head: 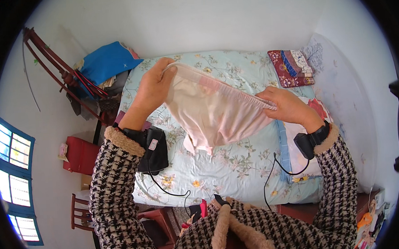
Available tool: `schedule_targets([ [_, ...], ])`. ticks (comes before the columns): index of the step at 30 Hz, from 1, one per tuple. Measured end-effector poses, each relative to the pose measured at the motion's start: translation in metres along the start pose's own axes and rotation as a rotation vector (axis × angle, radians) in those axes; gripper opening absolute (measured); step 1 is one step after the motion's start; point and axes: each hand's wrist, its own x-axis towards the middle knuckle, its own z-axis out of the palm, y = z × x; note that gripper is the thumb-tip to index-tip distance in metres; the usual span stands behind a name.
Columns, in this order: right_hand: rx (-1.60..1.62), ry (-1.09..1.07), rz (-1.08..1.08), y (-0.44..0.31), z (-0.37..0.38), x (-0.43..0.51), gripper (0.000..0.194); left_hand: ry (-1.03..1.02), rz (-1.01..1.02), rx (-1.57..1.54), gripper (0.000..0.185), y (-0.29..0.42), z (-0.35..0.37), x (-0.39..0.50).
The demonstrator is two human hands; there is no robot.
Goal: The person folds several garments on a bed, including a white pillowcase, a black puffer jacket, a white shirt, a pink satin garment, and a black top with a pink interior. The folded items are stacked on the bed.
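Note:
A pale pink and cream cloth garment (pixel 215 113) with a gathered elastic waistband is stretched in the air over the bed. My left hand (pixel 154 88) grips the upper left end of the waistband between thumb and fingers. Its right end, lower in the view, is pinched by my right hand (pixel 280 104). The body of the garment hangs down loosely between both hands. Beneath it lies a bed sheet (pixel 235 176), light green with printed flowers. Black devices with cables are strapped to both wrists.
Folded cloths (pixel 292 68) lie at the bed's far right corner. A blue cloth bundle (pixel 110 61) sits at the far left, near a dark red wooden frame (pixel 63 75). A black pouch (pixel 160 149) rests on the bed's left side. Walls rise behind and to the right.

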Motion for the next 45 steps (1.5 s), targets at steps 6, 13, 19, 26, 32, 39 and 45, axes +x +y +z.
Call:
schedule_targets([
  [6,0.046,0.183,0.041,0.024,0.005,-0.003,0.021,-0.039,0.087,0.169,0.016,0.005,0.001,-0.009],
  [13,0.305,0.405,0.260,0.033,-0.010,-0.010,0.025,0.006,0.119,0.108,0.018,-0.022,0.012,0.029],
  [19,0.267,0.512,0.282,-0.011,-0.038,-0.038,0.027,0.132,0.283,0.106,0.020,-0.024,0.017,0.039],
  [26,0.450,-0.416,0.172,-0.064,0.134,-0.067,0.041,-0.104,0.285,0.017,0.034,-0.140,0.011,-0.068],
  [32,0.756,-0.948,0.217,-0.102,0.373,-0.046,0.061,-0.208,-0.036,0.164,0.025,-0.293,0.028,-0.216],
  [39,0.957,-1.210,0.251,-0.143,0.535,-0.048,0.045,-0.205,-0.654,0.518,0.026,-0.420,0.022,-0.378],
  [45,0.575,-0.746,0.550,-0.041,0.553,-0.082,0.026,-0.344,-1.117,0.284,0.030,-0.438,0.076,-0.472],
])
